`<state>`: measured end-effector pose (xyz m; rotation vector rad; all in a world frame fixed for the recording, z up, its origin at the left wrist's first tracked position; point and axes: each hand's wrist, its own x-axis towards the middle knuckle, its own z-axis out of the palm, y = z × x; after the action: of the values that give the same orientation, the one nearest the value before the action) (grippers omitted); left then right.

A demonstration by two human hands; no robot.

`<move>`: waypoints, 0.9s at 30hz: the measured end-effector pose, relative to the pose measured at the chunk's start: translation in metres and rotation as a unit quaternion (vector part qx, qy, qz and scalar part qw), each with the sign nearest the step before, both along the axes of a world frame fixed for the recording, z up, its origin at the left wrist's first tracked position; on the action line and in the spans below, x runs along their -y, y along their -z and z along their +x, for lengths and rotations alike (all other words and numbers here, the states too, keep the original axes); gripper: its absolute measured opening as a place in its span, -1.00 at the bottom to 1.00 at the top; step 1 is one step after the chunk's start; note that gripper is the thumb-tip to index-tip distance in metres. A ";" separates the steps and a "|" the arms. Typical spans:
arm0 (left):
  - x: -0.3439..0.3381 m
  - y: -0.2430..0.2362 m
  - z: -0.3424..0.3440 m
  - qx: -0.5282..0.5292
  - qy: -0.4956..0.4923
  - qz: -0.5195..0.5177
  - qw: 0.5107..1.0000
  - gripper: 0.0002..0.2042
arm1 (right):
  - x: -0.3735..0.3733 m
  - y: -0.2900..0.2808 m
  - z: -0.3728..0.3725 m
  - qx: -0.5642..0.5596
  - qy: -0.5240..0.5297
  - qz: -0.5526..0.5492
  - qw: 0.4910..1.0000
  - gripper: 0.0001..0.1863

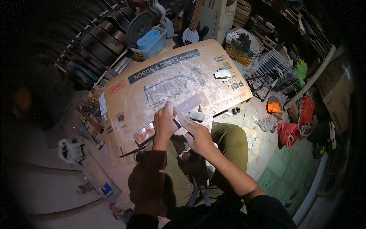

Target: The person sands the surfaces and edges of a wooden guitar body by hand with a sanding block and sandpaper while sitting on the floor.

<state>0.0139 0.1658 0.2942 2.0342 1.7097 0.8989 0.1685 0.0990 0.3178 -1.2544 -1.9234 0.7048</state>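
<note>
My left hand (164, 121) is closed around a small wooden piece (175, 113), of which only a brown bit shows between the hands. My right hand (197, 136) reaches in from the right, its fingers pressed along the same piece; its thumb side is partly hidden. Just beyond the fingertips lies a flat greyish strip (190, 103), perhaps abrasive paper. A small grey block (196, 116) rests beside it, to the right. Left of my left hand sits a reddish-brown, glossy block (144, 134). White dust covers the cardboard sheet (133, 97) beneath.
A crumpled white piece (222, 74) lies on the cardboard's far right. Guitars (101, 40) line the far left, near a blue tub (149, 41). A wire rack (268, 66), an orange item (274, 107) and a red bag (288, 133) stand to the right. Tools (89, 133) lie left.
</note>
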 end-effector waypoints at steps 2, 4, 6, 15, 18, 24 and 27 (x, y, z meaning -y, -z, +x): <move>-0.004 0.002 0.000 0.018 -0.012 0.034 0.999 -0.78 | -0.020 -0.003 -0.003 0.017 -0.004 0.001 1.000 -0.32; -0.008 0.001 0.004 0.040 -0.033 0.039 0.998 -0.78 | -0.044 0.000 -0.012 0.027 -0.001 0.015 1.000 -0.29; -0.010 0.005 0.002 0.021 -0.023 0.014 0.999 -0.77 | -0.033 0.006 -0.012 0.005 0.008 0.015 1.000 -0.36; -0.011 0.004 -0.007 -0.010 -0.022 0.006 1.000 -0.71 | -0.037 0.012 -0.014 -0.053 -0.002 0.022 0.998 -0.40; -0.011 -0.001 0.003 0.006 -0.002 0.010 1.000 -0.61 | -0.038 0.029 0.016 0.029 0.027 0.000 0.999 -0.39; -0.010 0.003 -0.003 0.010 -0.013 -0.020 1.000 -0.54 | -0.042 0.029 0.006 -0.090 -0.029 0.046 0.994 -0.40; -0.008 -0.005 0.006 0.017 -0.003 0.031 0.999 -0.53 | -0.065 0.037 0.036 0.036 0.013 0.022 0.999 -0.42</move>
<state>0.0201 0.1742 0.2995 2.0412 1.6914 0.9939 0.2050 0.1642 0.2804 -1.2900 -1.9666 0.6076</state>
